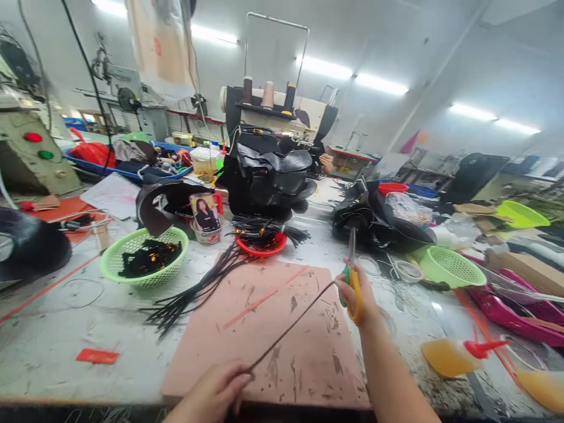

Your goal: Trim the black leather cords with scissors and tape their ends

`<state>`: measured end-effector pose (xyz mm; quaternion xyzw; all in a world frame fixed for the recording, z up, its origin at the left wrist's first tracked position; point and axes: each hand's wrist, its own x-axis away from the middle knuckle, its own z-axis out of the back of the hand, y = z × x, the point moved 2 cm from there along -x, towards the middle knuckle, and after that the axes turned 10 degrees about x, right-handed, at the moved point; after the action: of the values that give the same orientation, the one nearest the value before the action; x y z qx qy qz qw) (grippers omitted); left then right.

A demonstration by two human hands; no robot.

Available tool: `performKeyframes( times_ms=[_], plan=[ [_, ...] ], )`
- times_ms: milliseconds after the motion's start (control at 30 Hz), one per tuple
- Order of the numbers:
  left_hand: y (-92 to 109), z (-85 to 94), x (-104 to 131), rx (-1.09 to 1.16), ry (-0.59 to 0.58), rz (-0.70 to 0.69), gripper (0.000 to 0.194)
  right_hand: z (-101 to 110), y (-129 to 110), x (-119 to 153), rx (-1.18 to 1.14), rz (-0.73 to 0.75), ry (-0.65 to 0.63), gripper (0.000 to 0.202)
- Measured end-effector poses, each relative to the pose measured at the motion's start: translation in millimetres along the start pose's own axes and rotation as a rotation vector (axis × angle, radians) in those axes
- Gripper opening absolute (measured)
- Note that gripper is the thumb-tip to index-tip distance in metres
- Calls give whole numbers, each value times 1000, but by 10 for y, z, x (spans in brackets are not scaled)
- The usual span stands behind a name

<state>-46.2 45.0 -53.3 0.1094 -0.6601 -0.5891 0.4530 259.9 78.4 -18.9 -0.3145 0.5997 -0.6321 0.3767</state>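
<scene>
A thin dark cord is stretched diagonally above a pink board. Its lower end is pinched between the thumb and fingers of my left hand, near the board's front edge. My right hand is closed around scissors with green and orange handles, their blades pointing up and away. The cord's upper end meets my right fingertips beside the handles. Black strips lie in a bundle across the board's far left edge, running up to a red bowl with more thin black pieces on it.
A green basket of black pieces stands left, near a phone. Black leather pieces are piled by a sewing machine, where a person's hand shows. Right are another green basket and a glue bottle.
</scene>
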Motion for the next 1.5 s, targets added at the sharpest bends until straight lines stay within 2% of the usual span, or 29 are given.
performKeyframes(
  times_ms=[133, 167, 267, 433, 667, 1033, 1233, 1500],
  plan=[
    [-42, 428, 28, -136, 259, 92, 32, -74, 236, -276, 334, -16, -47, 58],
    [-13, 508, 24, -205, 307, 66, 27, -130, 276, -343, 439, 1, -65, 55],
    [110, 615, -44, -400, 402, 5, 17, -293, 339, -532, 640, 27, -64, 49],
    [230, 539, -249, -497, 468, -46, 15, -381, 322, -775, 822, 7, -36, 50],
    [149, 534, -344, -495, 435, -23, 16, -400, 347, -882, 990, -45, -40, 53],
    [99, 551, -278, -481, 403, -20, 14, -406, 412, -917, 1101, -92, -11, 51],
    [118, 479, -147, -495, 431, -25, 14, -363, 412, -884, 1168, -133, -37, 50],
    [152, 368, -152, -542, 512, -31, 15, -332, 414, -845, 1185, -127, -44, 50]
  ],
)
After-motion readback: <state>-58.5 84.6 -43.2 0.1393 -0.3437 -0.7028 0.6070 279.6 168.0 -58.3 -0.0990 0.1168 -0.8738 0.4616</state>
